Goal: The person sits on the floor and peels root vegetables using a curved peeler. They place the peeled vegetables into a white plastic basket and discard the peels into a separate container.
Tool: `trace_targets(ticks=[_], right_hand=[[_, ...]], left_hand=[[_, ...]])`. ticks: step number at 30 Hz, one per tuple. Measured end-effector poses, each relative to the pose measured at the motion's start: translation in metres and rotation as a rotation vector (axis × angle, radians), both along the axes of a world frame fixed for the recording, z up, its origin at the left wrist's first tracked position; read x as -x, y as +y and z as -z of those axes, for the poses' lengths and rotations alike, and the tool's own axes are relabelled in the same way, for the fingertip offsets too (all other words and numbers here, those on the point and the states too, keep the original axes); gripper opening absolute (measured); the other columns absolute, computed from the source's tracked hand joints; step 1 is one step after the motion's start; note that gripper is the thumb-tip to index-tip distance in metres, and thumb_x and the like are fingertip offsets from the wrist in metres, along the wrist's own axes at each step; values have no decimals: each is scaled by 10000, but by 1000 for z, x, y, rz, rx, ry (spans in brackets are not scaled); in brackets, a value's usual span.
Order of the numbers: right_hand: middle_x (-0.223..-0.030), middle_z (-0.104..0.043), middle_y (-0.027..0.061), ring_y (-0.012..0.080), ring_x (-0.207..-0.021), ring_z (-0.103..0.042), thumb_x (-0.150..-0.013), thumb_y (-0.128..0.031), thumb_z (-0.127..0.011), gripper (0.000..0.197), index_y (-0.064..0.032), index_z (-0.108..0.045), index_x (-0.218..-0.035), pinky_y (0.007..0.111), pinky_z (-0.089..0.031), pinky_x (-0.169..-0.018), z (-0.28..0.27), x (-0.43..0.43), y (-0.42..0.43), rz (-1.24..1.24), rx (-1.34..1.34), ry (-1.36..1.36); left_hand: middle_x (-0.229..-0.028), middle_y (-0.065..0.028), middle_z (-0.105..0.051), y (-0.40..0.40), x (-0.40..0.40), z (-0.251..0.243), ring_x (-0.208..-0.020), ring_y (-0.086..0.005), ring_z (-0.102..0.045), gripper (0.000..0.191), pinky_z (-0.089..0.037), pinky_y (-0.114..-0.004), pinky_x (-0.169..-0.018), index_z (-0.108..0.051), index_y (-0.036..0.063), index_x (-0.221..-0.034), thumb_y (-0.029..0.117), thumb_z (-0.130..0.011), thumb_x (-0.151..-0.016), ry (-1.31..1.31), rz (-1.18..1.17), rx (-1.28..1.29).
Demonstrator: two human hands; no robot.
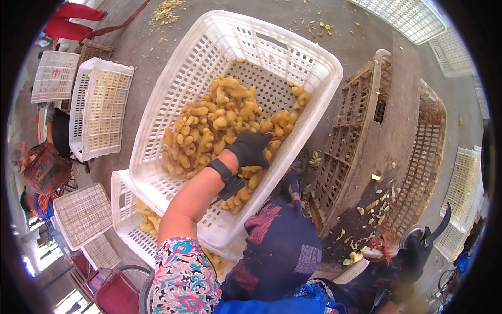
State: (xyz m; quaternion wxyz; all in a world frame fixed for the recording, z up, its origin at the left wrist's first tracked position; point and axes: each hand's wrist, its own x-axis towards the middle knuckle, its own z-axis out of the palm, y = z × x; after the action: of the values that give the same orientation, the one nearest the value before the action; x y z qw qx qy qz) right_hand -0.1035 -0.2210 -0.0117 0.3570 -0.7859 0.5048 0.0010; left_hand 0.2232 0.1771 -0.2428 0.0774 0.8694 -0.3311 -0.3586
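Note:
My left hand (251,149), in a black glove with a black band at the wrist, reaches into a white plastic crate (164,90). It touches the knobbly ginger roots (219,117) heaped there; its palm is hidden, so I cannot tell whether a root is gripped. At the lower right my right hand (416,253), also in a dark glove, holds a curved dark-bladed knife (443,223). A round metal ring (411,234) shows beside those fingers. The ginger covers much of the crate's perforated floor (270,84), which shows at the far end.
Beneath the crate is another white crate (121,204) with ginger. A worn wooden board (400,102) with peelings rests across dirty crates (347,129) on the right. More crates (104,106) stand left, near a seated person (47,165). A maroon seat (117,292) is lower left.

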Motion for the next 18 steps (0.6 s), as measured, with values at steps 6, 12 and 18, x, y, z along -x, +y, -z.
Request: trace_targets(ticks=[6,12,18], right_hand=[[-1098,-553,215,366,-1037,-552,-529,8,-645,325,-60,-639,-847,420,-455,-849,-5,-21,18,-399,268,-142],[-1073,-554,196,348,-981,-560,-553,18,-641,300,-55,-638,-844,400,-466,-811,-12,-13,28,-473,290,-166],[-761,-550,27,113,-658,-540,-671,-45,-660,131,-45,-591,-782,268,-419,-537,-33,-43,43,-184,-146,-216]], left_hand=[[-1106,-171,-613,-11,5,4,-1030,-351,-608,707,-496,-430,-833,-514,196,-1314,408,-760,-686,66,19,25],[-974,-187,-654,-1,25,-9,-927,-373,-633,361,-505,-445,-784,-613,157,-1120,236,-678,-774,88,-43,47],[-953,-203,-669,17,38,17,-903,-367,-654,291,-526,-443,-741,-655,136,-1044,269,-652,-785,58,-20,62]])
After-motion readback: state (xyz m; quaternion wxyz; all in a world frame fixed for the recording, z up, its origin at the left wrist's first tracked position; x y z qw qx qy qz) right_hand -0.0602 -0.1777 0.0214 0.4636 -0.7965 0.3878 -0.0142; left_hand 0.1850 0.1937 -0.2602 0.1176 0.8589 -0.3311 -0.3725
